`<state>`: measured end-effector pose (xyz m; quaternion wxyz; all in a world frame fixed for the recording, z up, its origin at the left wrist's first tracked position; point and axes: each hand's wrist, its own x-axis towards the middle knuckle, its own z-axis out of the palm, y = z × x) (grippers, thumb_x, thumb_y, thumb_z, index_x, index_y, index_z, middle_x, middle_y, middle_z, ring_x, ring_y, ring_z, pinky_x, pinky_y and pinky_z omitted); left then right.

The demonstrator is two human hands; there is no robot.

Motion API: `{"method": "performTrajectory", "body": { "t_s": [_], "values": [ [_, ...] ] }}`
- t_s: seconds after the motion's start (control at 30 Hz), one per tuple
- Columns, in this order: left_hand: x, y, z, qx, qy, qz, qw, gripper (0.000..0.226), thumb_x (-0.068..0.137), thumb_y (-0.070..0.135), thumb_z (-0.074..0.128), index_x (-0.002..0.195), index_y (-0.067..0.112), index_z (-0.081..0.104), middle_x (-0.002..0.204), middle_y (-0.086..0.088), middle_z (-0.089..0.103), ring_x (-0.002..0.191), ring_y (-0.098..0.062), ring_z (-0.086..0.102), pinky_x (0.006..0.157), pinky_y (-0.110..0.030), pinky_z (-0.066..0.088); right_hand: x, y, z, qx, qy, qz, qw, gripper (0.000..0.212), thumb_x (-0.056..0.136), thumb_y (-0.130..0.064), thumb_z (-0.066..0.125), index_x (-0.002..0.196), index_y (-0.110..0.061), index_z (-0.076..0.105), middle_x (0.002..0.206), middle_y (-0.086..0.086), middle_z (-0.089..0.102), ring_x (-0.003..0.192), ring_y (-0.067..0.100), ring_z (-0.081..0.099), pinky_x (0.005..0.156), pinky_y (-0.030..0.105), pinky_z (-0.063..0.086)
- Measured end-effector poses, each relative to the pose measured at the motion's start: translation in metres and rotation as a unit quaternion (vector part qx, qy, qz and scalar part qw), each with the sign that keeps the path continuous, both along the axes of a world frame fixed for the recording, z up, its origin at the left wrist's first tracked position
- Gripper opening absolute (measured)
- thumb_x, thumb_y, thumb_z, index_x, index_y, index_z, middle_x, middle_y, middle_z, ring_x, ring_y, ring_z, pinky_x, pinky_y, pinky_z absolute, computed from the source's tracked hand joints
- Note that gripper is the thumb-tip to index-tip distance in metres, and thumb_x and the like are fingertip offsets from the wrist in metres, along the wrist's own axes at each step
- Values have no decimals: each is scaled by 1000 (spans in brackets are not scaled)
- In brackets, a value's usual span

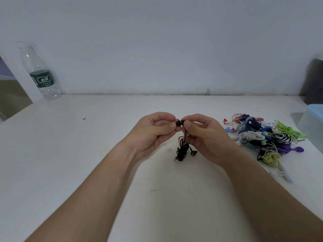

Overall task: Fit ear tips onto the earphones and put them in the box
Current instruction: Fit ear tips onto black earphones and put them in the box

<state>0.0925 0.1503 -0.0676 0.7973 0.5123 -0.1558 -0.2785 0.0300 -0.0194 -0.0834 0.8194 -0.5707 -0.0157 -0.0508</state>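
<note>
Above the middle of the white table, my left hand [155, 131] and my right hand [201, 135] meet fingertip to fingertip. Between them is a black earbud with a black ear tip [179, 123]; the left fingers pinch the tip side, the right fingers pinch the earbud. The black earphone cable [182, 151] hangs bundled from my right hand, with the second earbud [193, 152] dangling low. A pale blue translucent box [312, 124] sits at the right edge of the table.
A pile of coloured coiled earphones [265, 137] lies on the table to the right of my hands. A clear water bottle with a green label [41, 74] stands at the back left against the wall. A dark object [312, 81] is at the far right.
</note>
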Motion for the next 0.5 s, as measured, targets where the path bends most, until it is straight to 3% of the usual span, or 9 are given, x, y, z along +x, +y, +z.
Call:
{"method": "performTrajectory", "body": {
  "t_s": [0.13, 0.5],
  "values": [
    [0, 0, -1, -13, 14, -14, 1000, 18, 71, -4, 66, 87, 5, 66, 82, -12, 75, 76, -19, 75, 67, -19, 58, -1, -1, 1, -4, -6, 15, 1000, 7, 76, -11, 69, 80, -12, 75, 70, 8, 64, 64, 16, 55, 66, 27, 50],
    [-2, 1, 0, -1, 15, -46, 999, 15, 73, -2, 64, 87, 5, 63, 75, -9, 72, 70, -15, 73, 63, -18, 57, -3, -1, 4, -11, -7, 49, 999, 13, 68, -20, 77, 79, -15, 77, 76, 12, 66, 68, 21, 55, 69, 28, 51]
  ]
}}
